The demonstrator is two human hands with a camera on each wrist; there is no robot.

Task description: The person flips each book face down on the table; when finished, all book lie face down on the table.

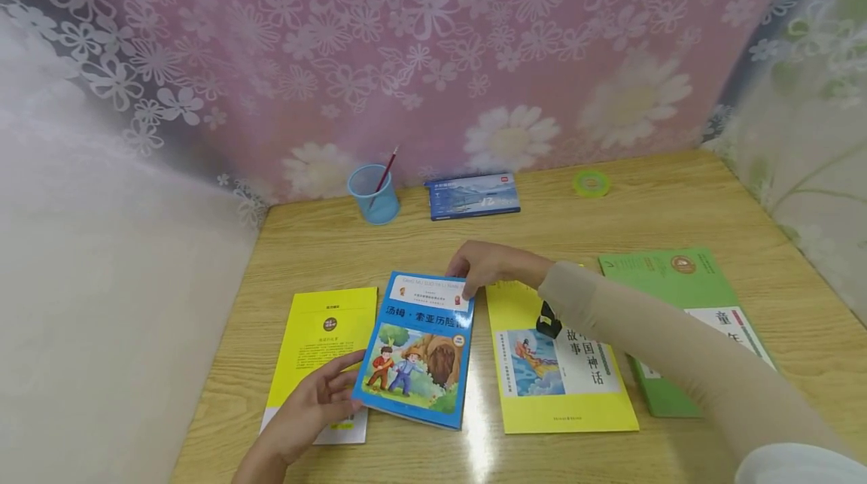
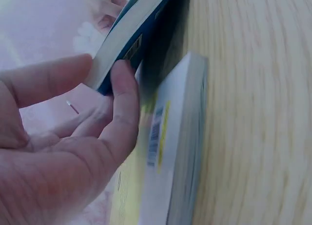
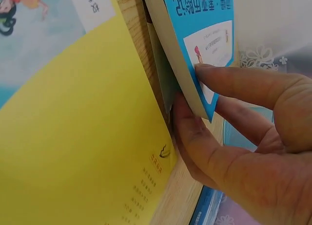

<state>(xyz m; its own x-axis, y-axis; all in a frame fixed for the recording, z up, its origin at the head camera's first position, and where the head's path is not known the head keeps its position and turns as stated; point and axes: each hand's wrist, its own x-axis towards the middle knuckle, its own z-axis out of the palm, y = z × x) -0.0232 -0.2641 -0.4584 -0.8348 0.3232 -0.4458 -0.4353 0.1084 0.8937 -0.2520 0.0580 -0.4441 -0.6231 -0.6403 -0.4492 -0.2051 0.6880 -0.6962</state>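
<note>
- Blue book (image 1: 416,352): lower centre of the head frame, tilted and raised off the bench (image 1: 325,251).
- Left hand (image 1: 305,410): pinches the book's lower-left corner between thumb and fingers.
- Right hand (image 1: 489,264): pinches its upper-right corner.
- Yellow book (image 1: 325,348): lower left, partly hidden by the blue one.
- Green book (image 1: 704,296): lower right, partly behind the right sleeve (image 1: 664,341).

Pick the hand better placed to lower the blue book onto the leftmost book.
Probably the left hand: it pinches the blue book by a corner near the leftmost book; the right hand grips a farther corner.
</note>
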